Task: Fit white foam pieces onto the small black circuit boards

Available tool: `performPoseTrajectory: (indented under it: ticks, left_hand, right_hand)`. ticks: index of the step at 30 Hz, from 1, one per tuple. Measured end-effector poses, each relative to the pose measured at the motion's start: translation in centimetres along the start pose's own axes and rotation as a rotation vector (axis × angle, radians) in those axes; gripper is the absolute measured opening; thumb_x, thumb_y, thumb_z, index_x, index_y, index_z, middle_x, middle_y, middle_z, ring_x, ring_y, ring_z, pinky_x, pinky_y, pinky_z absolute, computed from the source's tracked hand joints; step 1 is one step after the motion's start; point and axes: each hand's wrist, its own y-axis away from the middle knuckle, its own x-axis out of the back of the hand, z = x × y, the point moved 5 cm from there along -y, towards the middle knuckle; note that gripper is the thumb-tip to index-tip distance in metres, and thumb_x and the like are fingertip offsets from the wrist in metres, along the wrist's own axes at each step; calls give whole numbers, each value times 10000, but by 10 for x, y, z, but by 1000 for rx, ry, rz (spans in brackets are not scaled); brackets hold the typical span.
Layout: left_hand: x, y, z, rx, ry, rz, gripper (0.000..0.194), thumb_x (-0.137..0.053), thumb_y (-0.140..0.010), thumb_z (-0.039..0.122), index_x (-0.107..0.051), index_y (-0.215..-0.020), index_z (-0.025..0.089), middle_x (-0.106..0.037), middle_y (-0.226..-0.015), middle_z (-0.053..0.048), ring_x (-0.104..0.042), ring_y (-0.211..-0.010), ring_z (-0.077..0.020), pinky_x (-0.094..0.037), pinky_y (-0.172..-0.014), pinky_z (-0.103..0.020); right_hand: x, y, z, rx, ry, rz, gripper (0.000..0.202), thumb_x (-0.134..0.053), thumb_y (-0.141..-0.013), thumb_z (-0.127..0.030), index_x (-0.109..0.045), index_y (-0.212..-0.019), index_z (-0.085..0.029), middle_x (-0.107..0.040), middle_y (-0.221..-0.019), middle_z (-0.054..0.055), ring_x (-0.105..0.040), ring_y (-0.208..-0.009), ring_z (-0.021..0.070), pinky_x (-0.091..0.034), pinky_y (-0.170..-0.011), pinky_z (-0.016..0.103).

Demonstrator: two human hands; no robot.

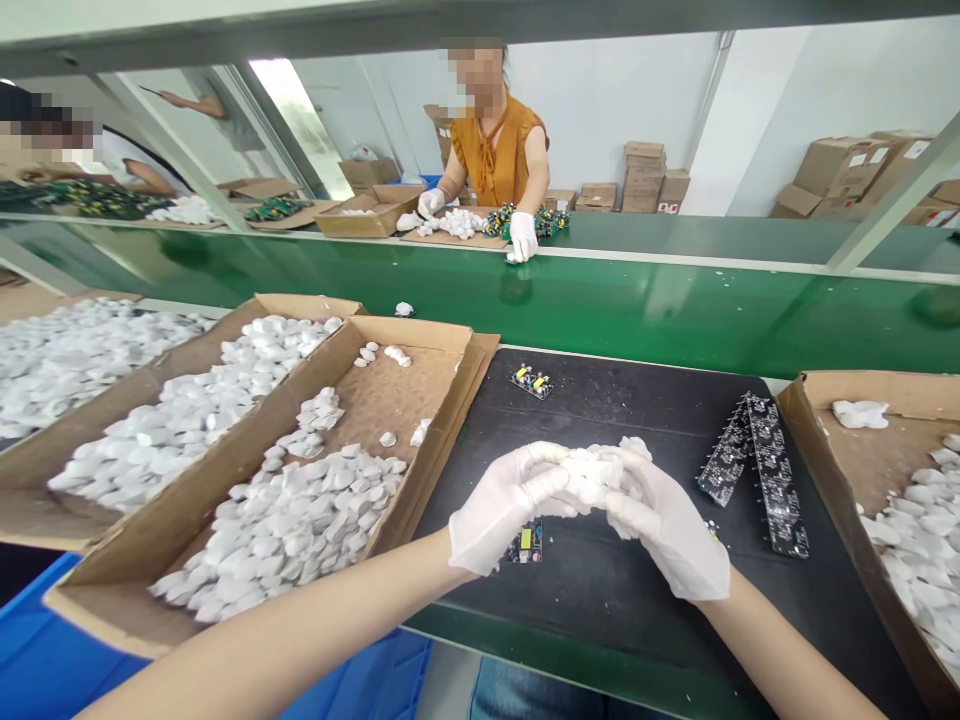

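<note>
Both my hands wear thin white gloves and meet above a black work mat [600, 620]. Between them is a clump of small white pieces [592, 478], perhaps plastic shells; their exact kind is hard to make out. My left hand [510, 500] grips the clump from the left with fingers bent around it. The fingers of my right hand [664, 520] close on its right side. Beneath my left hand, a small circuit board [528, 541] with a yellow part is partly covered. Another circuit board [532, 380] lies farther back on the mat.
Strips of joined circuit boards [778, 480] lie on the mat's right side. Cardboard trays of white pieces stand left [442, 400] and right [814, 440]. Beyond runs a green conveyor belt [637, 305]. Across it, a co-worker's gloved hand [523, 236] reaches over the belt edge.
</note>
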Motion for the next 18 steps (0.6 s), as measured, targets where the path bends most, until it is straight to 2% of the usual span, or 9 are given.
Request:
performPoseTrajectory:
  ticks: [2, 6, 8, 10, 13, 15, 18]
  left_hand:
    - [-1, 0, 1, 15, 11, -10, 425, -777, -620, 410, -603, -876, 119, -681, -755, -62, -644, -700, -178, -503, -729, -336]
    - [-3, 0, -2, 72, 7, -75, 445, -773, -627, 384, -617, -947, 117, -677, -899, -101, -645, -821, -222, -489, -792, -372]
    - [-3, -1, -5, 59, -56, -105, 442, -759, -648, 373, -617, -977, 115, -667, -874, -91, -634, -770, -200, -481, -767, -364]
    - [-2, -2, -8, 57, -102, -122, 402, -746, -667, 356, -618, -956, 108, -655, -822, -78, -611, -711, -169, -467, -728, -339]
    - [-2, -3, -11, 119, -29, -112, 399, -770, -631, 338, -610, -911, 102, -646, -900, -106, -609, -796, -193, -453, -736, -334]
    - [-3, -3, -10, 149, 50, -80, 426, -799, -587, 329, -601, -892, 108, -636, -936, -106, -601, -832, -199, -451, -743, -330]
    - [-5, -3, -8, 165, 81, -54, 437, -817, -562, 321, -592, -873, 111, -628, -926, -89, -592, -812, -179, -450, -753, -325]
  right_hand:
    - [1, 0, 1, 1, -23, -2, 525, -657, -744, -432, -520, -1193, -197, -468, -789, -1, -343, -539, 91, -252, -478, 249]
    - [3, 2, 3, -20, -43, 10, 527, -606, -787, -452, -519, -1230, -182, -376, -632, -47, -304, -517, 90, -223, -492, 251]
    - [5, 3, 4, -30, -24, 37, 509, -586, -808, -450, -518, -1241, -191, -376, -609, -52, -307, -507, 91, -224, -491, 252]
    - [5, 3, 4, -12, -9, 54, 467, -531, -850, -444, -512, -1249, -202, -371, -557, -61, -318, -492, 98, -248, -498, 259]
    - [7, 4, 1, 62, 74, 98, 409, -446, -899, -420, -513, -1249, -219, -363, -496, -69, -355, -489, 119, -337, -547, 290]
    - [11, 6, -3, 156, 258, 199, 379, -474, -885, -386, -528, -1227, -233, -488, -598, -30, -440, -557, 141, -408, -635, 337]
    - [9, 13, -14, 407, 673, 313, 366, -550, -836, -330, -551, -1186, -222, -608, -914, 70, -559, -820, 219, -443, -785, 416]
